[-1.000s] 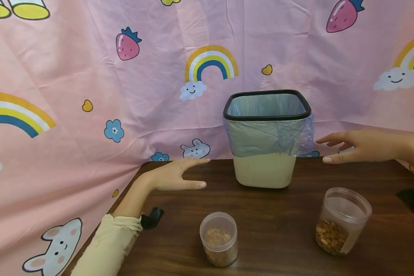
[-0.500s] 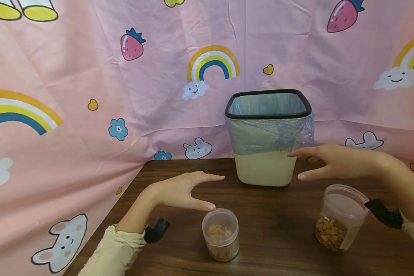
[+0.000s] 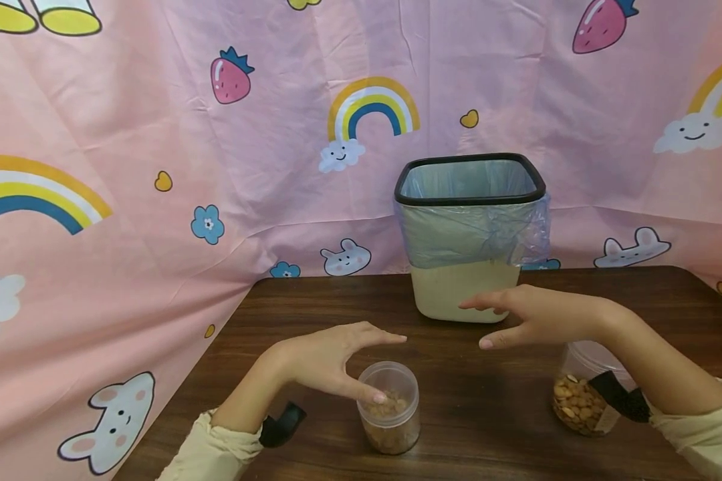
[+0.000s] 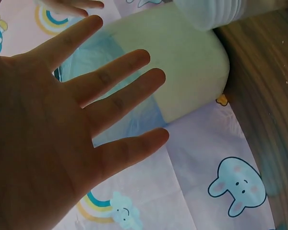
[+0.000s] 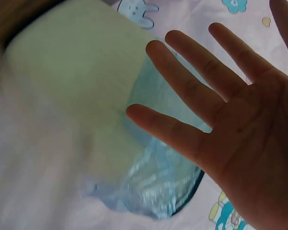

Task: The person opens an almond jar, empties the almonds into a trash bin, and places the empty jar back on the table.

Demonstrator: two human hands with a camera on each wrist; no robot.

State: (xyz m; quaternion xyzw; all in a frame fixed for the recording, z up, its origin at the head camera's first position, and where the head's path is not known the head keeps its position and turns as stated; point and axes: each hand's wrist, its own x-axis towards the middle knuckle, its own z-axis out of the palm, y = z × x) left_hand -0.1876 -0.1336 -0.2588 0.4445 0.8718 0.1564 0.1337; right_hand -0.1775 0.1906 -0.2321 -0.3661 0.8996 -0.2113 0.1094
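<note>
The work in hand is judged to be at the reaching step, before any grip is taken. The left hand (image 3: pixel 331 361) is held just beside the small jar (image 3: pixel 391 434), and its thumb is seen across that jar's mouth in the head view; whether the rim is touched cannot be told. Its fingers are spread, and nothing is grasped. The right hand (image 3: pixel 535 317) is likewise held empty with extended fingers, its tips overlapping the lower wall of the bin (image 3: pixel 457 287) in the head view; contact there cannot be made out.

The small jar is stood upright and apparently lidless on the near part of the table (image 3: pixel 313 300), with pale pieces (image 3: pixel 403 403) inside. The large jar (image 3: pixel 580 367), filled partway with brown nuts (image 3: pixel 571 404), is placed well to its right and is partly hidden by the right forearm (image 3: pixel 668 367). The bin is set beyond both jars, lined with a blue bag (image 3: pixel 457 234).

For the next move, it seems to be required that the left hand be lowered and its fingers and thumb be curled round the small jar's wall; care is called for, as the pieces could be spilled if the rim is knocked
</note>
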